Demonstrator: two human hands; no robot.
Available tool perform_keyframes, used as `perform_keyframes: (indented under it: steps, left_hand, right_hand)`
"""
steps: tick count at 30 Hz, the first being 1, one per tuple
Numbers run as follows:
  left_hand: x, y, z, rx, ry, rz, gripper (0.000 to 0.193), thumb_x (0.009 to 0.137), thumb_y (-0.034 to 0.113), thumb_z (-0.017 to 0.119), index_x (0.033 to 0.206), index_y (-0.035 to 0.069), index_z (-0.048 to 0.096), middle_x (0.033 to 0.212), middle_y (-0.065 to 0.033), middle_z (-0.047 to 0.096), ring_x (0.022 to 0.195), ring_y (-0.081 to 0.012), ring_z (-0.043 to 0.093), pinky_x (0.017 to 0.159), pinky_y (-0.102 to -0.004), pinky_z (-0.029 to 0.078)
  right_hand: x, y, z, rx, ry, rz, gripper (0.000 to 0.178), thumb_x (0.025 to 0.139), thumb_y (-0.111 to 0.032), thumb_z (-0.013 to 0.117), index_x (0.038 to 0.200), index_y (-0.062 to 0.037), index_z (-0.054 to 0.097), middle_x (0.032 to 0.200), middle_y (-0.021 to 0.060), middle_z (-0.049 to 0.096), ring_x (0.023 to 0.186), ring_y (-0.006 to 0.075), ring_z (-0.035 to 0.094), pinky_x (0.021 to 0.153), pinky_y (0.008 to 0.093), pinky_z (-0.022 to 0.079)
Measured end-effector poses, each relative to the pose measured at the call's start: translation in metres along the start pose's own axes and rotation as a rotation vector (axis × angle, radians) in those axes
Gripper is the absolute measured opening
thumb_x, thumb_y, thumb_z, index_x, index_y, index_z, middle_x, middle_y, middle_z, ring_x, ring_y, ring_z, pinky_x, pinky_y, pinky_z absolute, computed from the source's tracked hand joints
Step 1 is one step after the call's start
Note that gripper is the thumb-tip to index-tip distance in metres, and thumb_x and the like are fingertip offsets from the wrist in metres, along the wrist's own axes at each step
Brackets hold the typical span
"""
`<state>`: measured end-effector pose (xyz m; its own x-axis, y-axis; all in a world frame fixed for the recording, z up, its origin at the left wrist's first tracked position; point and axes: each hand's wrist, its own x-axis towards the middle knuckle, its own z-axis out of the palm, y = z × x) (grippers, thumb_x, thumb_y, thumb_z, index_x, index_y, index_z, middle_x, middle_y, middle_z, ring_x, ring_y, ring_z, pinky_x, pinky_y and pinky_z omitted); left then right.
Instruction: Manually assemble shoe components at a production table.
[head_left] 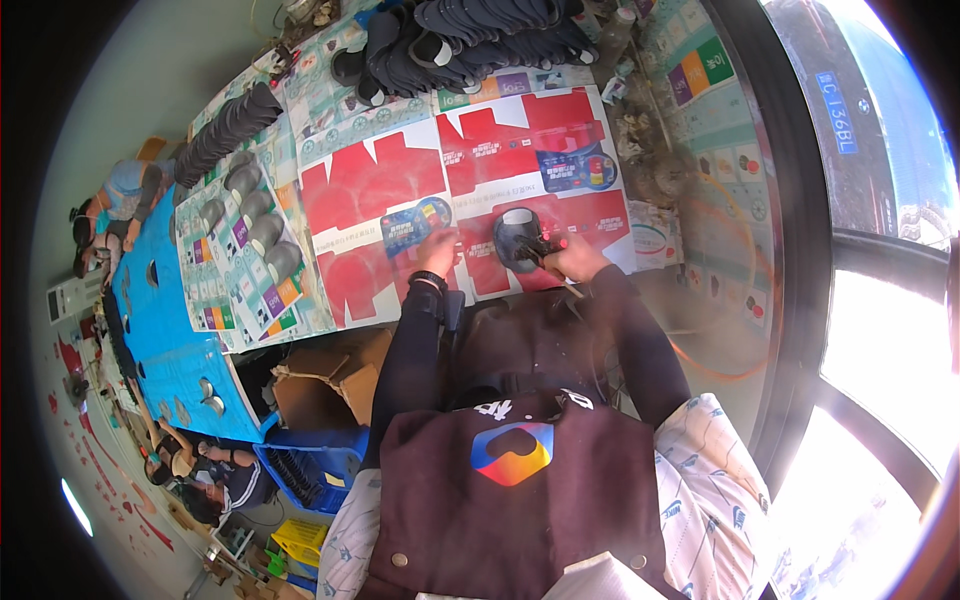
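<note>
My right hand (pixel 577 262) is closed around a small dark hand tool (pixel 546 246) with a red part; its exact kind is hard to make out. The tool's front end is at the edge of a dark, rounded pad (pixel 512 232) with a whitish patch, which looks like a shoe piece. That pad lies on the red and white printed sheets (pixel 375 185) covering the table. To its left, my left hand (pixel 437 252) rests low over the sheet beside a blue printed shape, fingers apart and slightly bent, with nothing visible in them.
Overlapping rows of dark shoe pieces (pixel 490 30) lie along the far edge, with a further row (pixel 228 130) and loose grey ones (pixel 265 232) at left. Below stand a cardboard box (pixel 340 385) and a blue crate (pixel 340 465). An orange hose (pixel 752 262) curls at right. Other people work at far left.
</note>
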<state>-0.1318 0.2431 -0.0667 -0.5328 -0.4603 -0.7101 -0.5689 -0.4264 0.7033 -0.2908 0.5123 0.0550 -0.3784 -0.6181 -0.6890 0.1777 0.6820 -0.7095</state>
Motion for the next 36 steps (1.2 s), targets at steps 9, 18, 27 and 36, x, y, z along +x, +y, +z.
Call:
perform_keyframes:
  steps: [9,18,27,36]
  left_hand:
    - [-0.001,-0.002,0.029,0.282,-0.084,-0.007,0.028,0.098,0.021,0.063,0.119,0.003,0.067,0.105,-0.0078,0.075,0.083,-0.0146,0.069,0.069,-0.0277,0.053]
    - [0.011,-0.008,0.061,0.668,-0.161,0.202,0.027,0.094,0.025,0.067,0.100,0.000,0.077,0.086,-0.0082,0.076,0.079,-0.0187,0.072,0.072,-0.0322,0.055]
    - [-0.035,0.011,0.049,0.737,0.031,0.430,0.029,0.079,0.031,0.075,0.087,0.002,0.073,0.081,-0.0146,0.073,0.079,-0.0266,0.071,0.073,-0.0397,0.055]
    - [-0.121,0.027,-0.248,-0.444,0.243,0.248,0.033,0.098,0.018,0.065,0.121,0.001,0.048,0.114,-0.0163,0.064,0.101,-0.0287,0.070,0.089,-0.0402,0.060]
  right_hand:
    - [-0.014,-0.012,-0.006,0.043,0.121,0.016,0.032,0.079,-0.018,0.067,0.106,0.0004,0.069,0.090,0.0246,0.070,0.084,0.0378,0.069,0.077,0.0435,0.052]
    - [-0.017,0.029,-0.021,-0.044,0.069,0.002,0.037,0.078,-0.021,0.069,0.109,-0.0013,0.069,0.088,0.0234,0.071,0.087,0.0332,0.071,0.080,0.0412,0.054]
    - [-0.034,0.049,-0.035,0.254,0.248,-0.358,0.032,0.083,-0.006,0.072,0.114,-0.0037,0.072,0.105,0.0049,0.073,0.091,0.0141,0.064,0.081,0.0319,0.051]
    - [-0.035,0.033,-0.029,0.397,0.270,-0.119,0.025,0.076,-0.002,0.061,0.101,0.0017,0.067,0.090,0.0077,0.070,0.081,0.0190,0.070,0.064,0.0286,0.053]
